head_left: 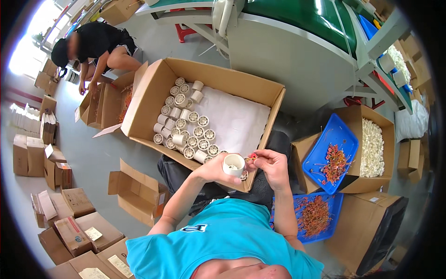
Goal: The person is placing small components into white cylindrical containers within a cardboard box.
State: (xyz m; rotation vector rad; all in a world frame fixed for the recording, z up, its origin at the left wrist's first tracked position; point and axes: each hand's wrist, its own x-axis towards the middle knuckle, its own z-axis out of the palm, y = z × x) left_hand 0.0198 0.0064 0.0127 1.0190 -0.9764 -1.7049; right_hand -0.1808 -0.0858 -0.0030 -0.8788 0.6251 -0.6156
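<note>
My left hand grips a white plastic cylinder, its open round end facing up. Close beside it, my right hand pinches a small red part with thin wire-like leads. Both hands are over the near edge of a large cardboard box. Inside that box, several more white cylinders are heaped on the left, some showing spoked ends. A white sheet lines the bottom to their right.
To my right, a blue tray of red wired parts rests tilted on boxes, beside a carton of white pieces. A second blue tray lies lower. A person crouches at far left. An opened carton stands left.
</note>
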